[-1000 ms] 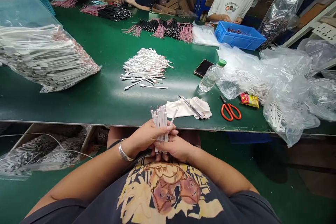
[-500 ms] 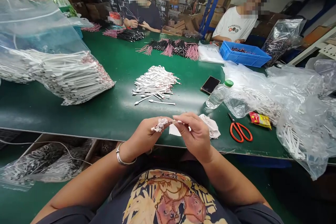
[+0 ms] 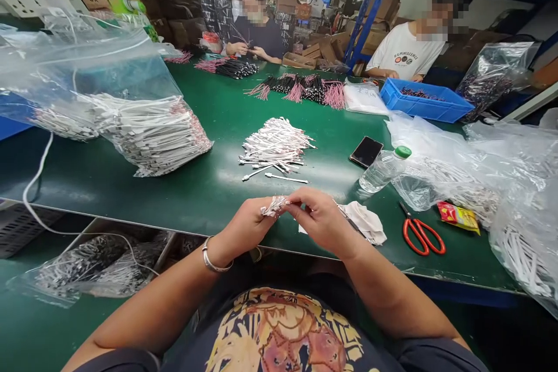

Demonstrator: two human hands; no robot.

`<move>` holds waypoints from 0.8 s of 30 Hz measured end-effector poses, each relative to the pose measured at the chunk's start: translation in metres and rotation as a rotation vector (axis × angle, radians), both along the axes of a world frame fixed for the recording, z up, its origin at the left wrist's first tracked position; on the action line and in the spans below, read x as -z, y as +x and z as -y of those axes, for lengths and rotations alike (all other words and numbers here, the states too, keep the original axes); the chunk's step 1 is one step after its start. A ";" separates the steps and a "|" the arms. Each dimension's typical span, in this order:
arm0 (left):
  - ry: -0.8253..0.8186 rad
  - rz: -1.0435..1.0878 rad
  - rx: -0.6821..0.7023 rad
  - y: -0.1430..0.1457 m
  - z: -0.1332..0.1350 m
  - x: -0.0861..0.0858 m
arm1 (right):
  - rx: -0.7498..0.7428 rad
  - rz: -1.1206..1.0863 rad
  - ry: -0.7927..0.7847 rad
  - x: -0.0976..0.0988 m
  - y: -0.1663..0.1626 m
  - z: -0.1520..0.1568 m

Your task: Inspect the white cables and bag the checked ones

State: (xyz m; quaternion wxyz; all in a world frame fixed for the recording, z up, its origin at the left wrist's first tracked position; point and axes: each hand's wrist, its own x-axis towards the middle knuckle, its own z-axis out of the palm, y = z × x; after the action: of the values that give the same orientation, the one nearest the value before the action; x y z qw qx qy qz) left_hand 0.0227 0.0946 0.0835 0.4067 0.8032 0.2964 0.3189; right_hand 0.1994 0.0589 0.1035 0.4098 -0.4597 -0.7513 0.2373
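Note:
My left hand (image 3: 244, 225) is closed around a small bunch of short white cables (image 3: 272, 206), their connector ends poking out past the thumb. Against the tips of that bunch, my right hand (image 3: 321, 222) pinches with thumb and forefinger on a cable end, largely hidden by the fingers. Both hands are over the table's near edge. Beyond them lies a loose pile of white cables (image 3: 276, 142), with a single white cable (image 3: 286, 178) apart in front. A crumpled white cloth (image 3: 364, 222) with a thin dark tool on it rests beside my right hand.
Red-handled scissors (image 3: 422, 237), a snack packet (image 3: 458, 218), a bottle (image 3: 383, 171) and a phone (image 3: 367, 151) lie right. Bags of white cables (image 3: 157, 133) flank both sides. Across the green table (image 3: 196, 197), two people sit near black-and-pink wire bundles (image 3: 300, 88) and a blue bin (image 3: 425, 102).
My right fingertips have come in against the bunch; earlier a thin white piece stretched between the hands. The camera view has shifted, so the table scene sits further right and slightly lower.

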 end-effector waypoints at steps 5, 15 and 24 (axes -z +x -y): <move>-0.204 0.034 -0.056 0.001 -0.012 0.006 | 0.036 0.037 -0.082 -0.003 0.004 -0.014; -0.875 0.665 -0.166 0.060 -0.110 -0.038 | 0.159 -0.343 -0.464 0.021 0.039 -0.064; -1.031 0.607 -0.177 0.077 -0.124 0.021 | -0.165 -0.718 -0.450 -0.010 0.064 0.008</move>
State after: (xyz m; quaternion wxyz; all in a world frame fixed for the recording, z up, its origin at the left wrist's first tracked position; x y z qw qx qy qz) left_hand 0.0994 0.2186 0.0621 0.7817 0.3481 0.3493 0.3817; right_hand 0.2634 0.0506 0.1140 0.5147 -0.3642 -0.5247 0.5719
